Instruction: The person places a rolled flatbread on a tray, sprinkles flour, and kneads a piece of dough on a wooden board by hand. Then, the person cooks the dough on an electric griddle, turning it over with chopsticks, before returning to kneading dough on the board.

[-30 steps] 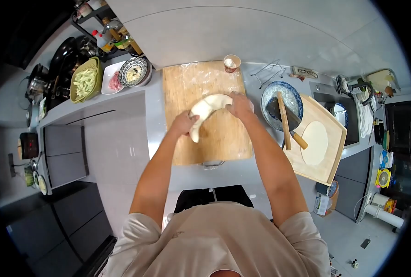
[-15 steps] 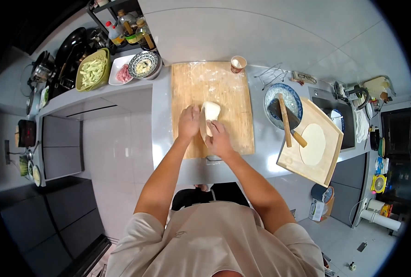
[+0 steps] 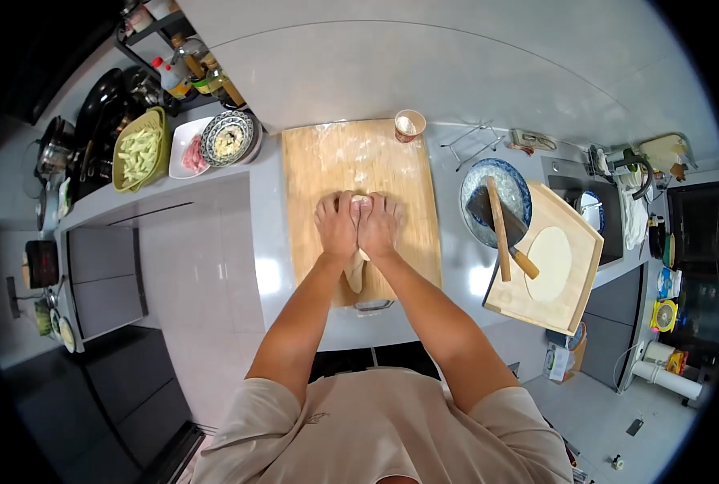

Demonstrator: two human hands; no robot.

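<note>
Both hands press side by side on a pale lump of dough (image 3: 355, 274) at the middle of the wooden board (image 3: 319, 153). My left hand (image 3: 336, 225) lies on its left side and my right hand (image 3: 379, 227) on its right side, with fingers curled over the dough. Most of the dough is hidden beneath them; one end shows between the fingertips and a narrow part extends toward my body. Light flour dusts the far part of the board, where a paper cup (image 3: 409, 126) of white powder stands.
At right, a blue-rimmed bowl (image 3: 476, 226) bears a cleaver (image 3: 482, 203) and rolling pin (image 3: 498, 230), beside a tray (image 3: 497, 298) with a flat dough sheet (image 3: 549, 264). At left are a green basket (image 3: 140, 153), a meat dish (image 3: 183, 145), a patterned bowl (image 3: 229, 139) and bottles (image 3: 190, 68).
The long, curved dough was lifted, then folded into a compact piece on the board. My hands have come together over it and now press down. The camera view has shifted slightly.
</note>
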